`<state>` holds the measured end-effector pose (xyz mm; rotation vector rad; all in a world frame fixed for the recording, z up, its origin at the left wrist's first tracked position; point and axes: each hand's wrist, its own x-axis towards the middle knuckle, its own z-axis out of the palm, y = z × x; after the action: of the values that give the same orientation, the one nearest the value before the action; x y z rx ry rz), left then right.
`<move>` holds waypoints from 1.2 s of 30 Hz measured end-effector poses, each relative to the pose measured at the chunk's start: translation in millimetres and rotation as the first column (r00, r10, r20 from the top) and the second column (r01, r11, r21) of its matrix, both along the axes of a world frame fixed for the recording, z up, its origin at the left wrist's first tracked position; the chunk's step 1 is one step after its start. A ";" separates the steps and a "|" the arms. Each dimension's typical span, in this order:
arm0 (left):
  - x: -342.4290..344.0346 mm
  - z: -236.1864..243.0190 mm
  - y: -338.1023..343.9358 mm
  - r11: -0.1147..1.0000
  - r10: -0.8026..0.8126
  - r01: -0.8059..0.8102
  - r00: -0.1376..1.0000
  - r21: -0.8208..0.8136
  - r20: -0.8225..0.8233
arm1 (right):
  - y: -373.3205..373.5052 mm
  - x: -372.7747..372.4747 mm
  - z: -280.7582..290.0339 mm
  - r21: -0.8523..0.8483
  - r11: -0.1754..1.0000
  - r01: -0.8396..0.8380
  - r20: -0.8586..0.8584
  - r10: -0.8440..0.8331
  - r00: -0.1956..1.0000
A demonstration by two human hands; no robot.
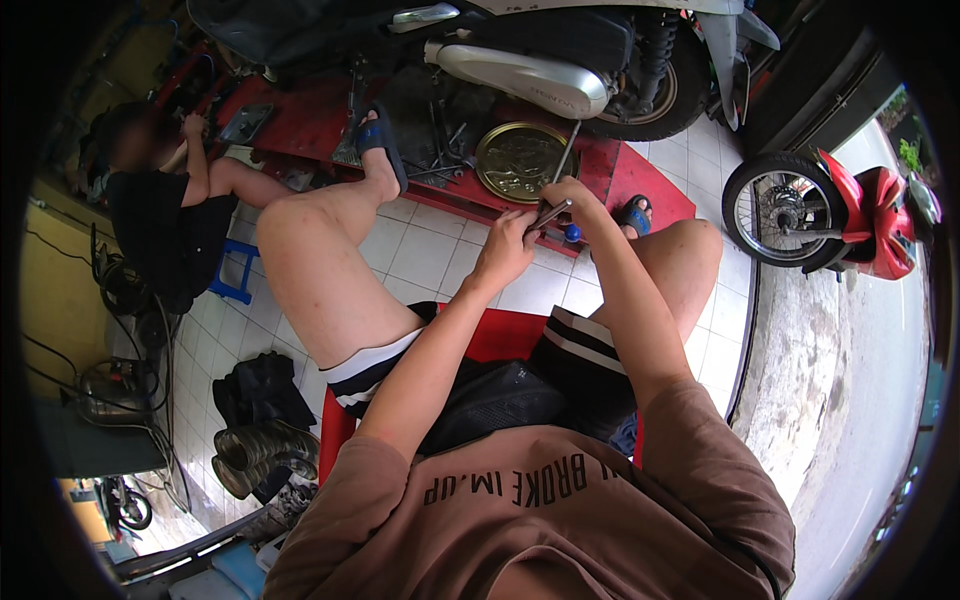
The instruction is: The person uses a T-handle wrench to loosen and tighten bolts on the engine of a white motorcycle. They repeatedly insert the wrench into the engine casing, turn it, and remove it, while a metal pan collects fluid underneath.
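Note:
My left hand (506,250) is closed around a shiny metal bar that slants up toward my right hand (570,196). My right hand is closed too, around a long thin metal shaft (568,152). Bar and shaft look like one T-handle wrench, though my fingers hide where they meet. The shaft's far end reaches the lower edge of the scooter's silver side cover (520,78); I cannot tell whether it touches. Just beyond my hands, a round gold-coloured tray (490,148) rests on the red work platform (640,172). Beside my right wrist is a small blue knob (573,233).
Several wrenches (447,150) lie left of the tray. A person (165,215) in dark clothes sits at the far left near a blue stool (236,268). A red motorbike (870,215) stands at the right. Boots (258,455) lie on the tiled floor (405,245).

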<state>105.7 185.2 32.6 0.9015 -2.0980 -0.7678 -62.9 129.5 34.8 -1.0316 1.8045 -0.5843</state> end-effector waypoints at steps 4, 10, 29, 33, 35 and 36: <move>0.1 0.4 -0.1 1.000 0.005 -0.005 1.000 0.004 -0.002 | 1.2 -0.2 0.9 -0.018 1.000 0.007 0.033 -0.007 0.999; -1.0 0.7 -0.3 1.000 0.005 -0.004 1.000 0.031 -0.013 | -1.0 -2.9 -3.2 -0.036 0.999 0.002 0.018 -0.001 1.000; -5.2 -16.3 -1.0 0.960 0.016 0.007 0.997 0.280 -0.080 | 3.2 -0.4 2.8 0.000 1.000 -0.010 -0.062 0.010 0.998; -7.2 -48.3 -12.8 0.829 0.074 0.032 0.983 0.558 -0.166 | -2.9 1.9 -8.5 -0.001 1.000 -0.019 -0.153 0.018 0.988; -11.0 -55.8 -14.5 0.726 0.142 0.091 0.950 0.682 -0.278 | -6.7 -3.5 -14.8 -0.004 1.000 -0.007 -0.168 0.006 0.986; -10.7 -58.6 -14.4 0.666 0.186 0.123 0.927 0.735 -0.324 | -6.8 -2.9 -15.6 -0.003 1.000 -0.004 -0.173 0.004 0.985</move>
<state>95.0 170.8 -26.0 1.0844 -1.3829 -1.7140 -65.8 122.7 19.2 -1.1168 1.9520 -0.5084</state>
